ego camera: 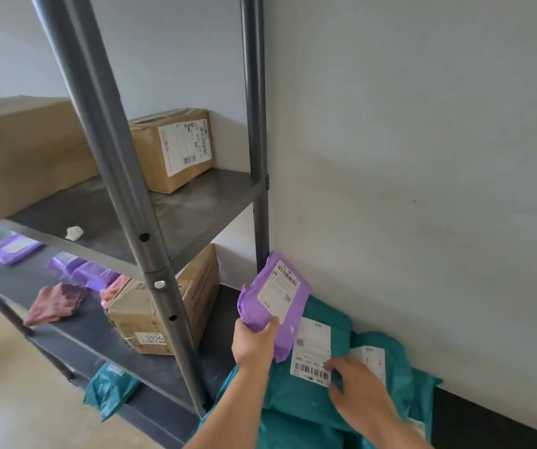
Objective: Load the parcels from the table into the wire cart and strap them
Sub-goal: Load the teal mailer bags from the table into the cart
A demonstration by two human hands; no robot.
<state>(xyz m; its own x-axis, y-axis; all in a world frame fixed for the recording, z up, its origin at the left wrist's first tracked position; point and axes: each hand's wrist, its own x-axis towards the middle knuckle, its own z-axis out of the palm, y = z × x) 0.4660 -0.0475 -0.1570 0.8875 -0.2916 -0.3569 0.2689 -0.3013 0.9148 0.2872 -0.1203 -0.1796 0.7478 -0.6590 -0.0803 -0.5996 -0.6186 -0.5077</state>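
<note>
A left hand (pixel 254 346) grips a purple parcel (pixel 276 299), thumb on its front and fingers curled behind, lifted above a pile of teal parcels (pixel 293 393) against the wall. The right hand (pixel 361 387) reaches to the top teal parcel, bent fingertips on its label (pixel 312 348) (a real grip cannot be told). A grey rack (pixel 124 176) with boxes (pixel 173 147) stands to the left.

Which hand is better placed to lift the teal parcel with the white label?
Right: the right hand rests on the teal parcel, while the left hand grips a purple parcel.
</note>
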